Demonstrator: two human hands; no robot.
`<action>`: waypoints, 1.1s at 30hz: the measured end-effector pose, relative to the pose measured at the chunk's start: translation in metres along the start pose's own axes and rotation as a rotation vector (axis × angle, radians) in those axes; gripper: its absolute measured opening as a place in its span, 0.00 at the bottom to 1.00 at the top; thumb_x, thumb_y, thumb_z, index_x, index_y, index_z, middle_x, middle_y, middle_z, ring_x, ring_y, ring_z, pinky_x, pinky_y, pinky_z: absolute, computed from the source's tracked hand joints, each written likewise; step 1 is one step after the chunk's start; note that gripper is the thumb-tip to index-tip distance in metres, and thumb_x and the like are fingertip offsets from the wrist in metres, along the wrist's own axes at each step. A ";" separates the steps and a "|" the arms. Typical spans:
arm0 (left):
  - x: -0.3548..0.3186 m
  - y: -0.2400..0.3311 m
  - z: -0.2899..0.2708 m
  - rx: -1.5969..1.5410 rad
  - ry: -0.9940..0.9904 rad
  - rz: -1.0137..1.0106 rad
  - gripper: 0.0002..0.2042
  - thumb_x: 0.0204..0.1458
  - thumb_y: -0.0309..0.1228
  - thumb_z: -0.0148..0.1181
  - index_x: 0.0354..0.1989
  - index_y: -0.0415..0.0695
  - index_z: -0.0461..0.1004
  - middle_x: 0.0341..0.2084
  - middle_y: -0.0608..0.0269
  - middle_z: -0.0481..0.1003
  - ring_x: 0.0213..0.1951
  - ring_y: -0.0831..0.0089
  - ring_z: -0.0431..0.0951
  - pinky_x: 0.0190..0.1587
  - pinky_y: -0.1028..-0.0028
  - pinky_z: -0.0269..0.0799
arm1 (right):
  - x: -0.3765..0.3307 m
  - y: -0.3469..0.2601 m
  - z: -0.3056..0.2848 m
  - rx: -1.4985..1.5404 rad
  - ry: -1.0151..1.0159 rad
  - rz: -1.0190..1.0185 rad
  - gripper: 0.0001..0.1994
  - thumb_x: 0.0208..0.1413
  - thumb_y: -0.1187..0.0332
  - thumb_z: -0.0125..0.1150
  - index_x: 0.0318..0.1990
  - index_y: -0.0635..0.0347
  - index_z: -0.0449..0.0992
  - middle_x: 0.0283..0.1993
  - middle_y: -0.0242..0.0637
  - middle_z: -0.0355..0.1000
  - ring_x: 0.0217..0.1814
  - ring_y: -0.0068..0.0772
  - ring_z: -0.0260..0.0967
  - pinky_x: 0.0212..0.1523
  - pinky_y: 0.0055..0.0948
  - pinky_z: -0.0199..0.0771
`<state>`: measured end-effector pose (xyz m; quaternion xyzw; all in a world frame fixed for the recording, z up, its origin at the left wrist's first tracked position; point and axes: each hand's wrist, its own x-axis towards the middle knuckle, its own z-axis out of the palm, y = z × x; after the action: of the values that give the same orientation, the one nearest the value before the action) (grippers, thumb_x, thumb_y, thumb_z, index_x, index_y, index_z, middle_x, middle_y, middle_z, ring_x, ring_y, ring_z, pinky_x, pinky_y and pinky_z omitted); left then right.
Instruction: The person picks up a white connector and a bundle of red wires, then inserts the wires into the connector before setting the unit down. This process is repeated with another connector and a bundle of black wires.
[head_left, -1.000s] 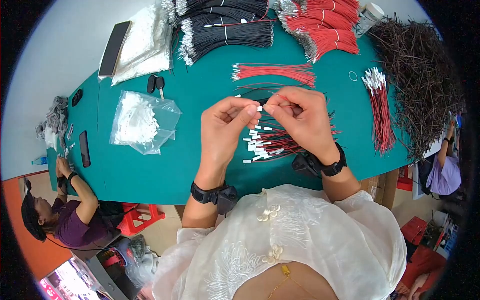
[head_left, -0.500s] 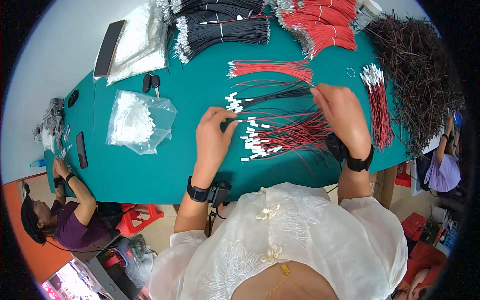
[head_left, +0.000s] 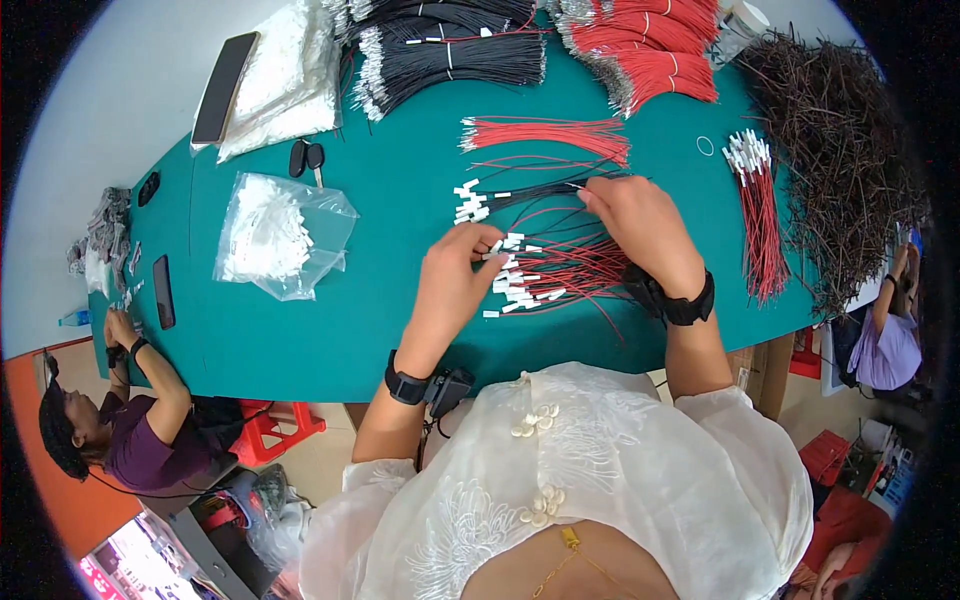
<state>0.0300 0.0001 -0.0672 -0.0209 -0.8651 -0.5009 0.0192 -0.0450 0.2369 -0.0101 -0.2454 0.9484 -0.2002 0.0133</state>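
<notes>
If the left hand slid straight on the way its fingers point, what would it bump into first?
Probably the white connectors on the loose red and black wires at the left hand fingertips; further up lies the small black-wire bunch. Depth is uncertain.

The left hand rested on the green table, fingertips at the white ends of a loose spread of red wires. The right hand lay further back, fingertips on a small bunch of black wires with white plugs. Behind these lay a red bundle; larger black bundles and red bundles lined the far edge. A clear bag of white parts sat to the left, keys behind it and a phone further back. A dark wire heap filled the right side. Another person sat at the table's left end.
</notes>
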 end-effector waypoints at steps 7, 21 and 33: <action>0.014 0.017 0.015 0.291 0.065 0.430 0.11 0.47 0.27 0.67 0.39 0.40 0.77 0.35 0.56 0.77 0.38 0.57 0.76 0.42 0.64 0.72 | -0.002 -0.023 -0.028 0.189 0.045 0.063 0.11 0.63 0.65 0.55 0.35 0.66 0.71 0.25 0.52 0.69 0.29 0.58 0.68 0.28 0.44 0.64; 0.061 0.002 0.005 0.471 0.140 0.329 0.04 0.47 0.24 0.64 0.31 0.42 0.79 0.30 0.58 0.76 0.36 0.59 0.75 0.41 0.63 0.72 | 0.007 -0.032 -0.018 0.535 0.167 -0.053 0.05 0.60 0.73 0.58 0.38 0.66 0.73 0.23 0.35 0.68 0.23 0.19 0.61 0.23 0.23 0.60; 0.041 0.050 -0.038 -0.597 0.046 -0.068 0.05 0.56 0.23 0.61 0.39 0.36 0.79 0.29 0.63 0.80 0.32 0.79 0.80 0.36 0.81 0.73 | 0.014 -0.043 -0.013 0.809 0.189 0.018 0.03 0.55 0.76 0.64 0.36 0.66 0.78 0.27 0.25 0.74 0.23 0.09 0.58 0.22 0.16 0.54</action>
<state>-0.0077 -0.0070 -0.0027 0.0147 -0.6789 -0.7339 0.0148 -0.0392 0.2006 0.0197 -0.1925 0.7925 -0.5782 0.0232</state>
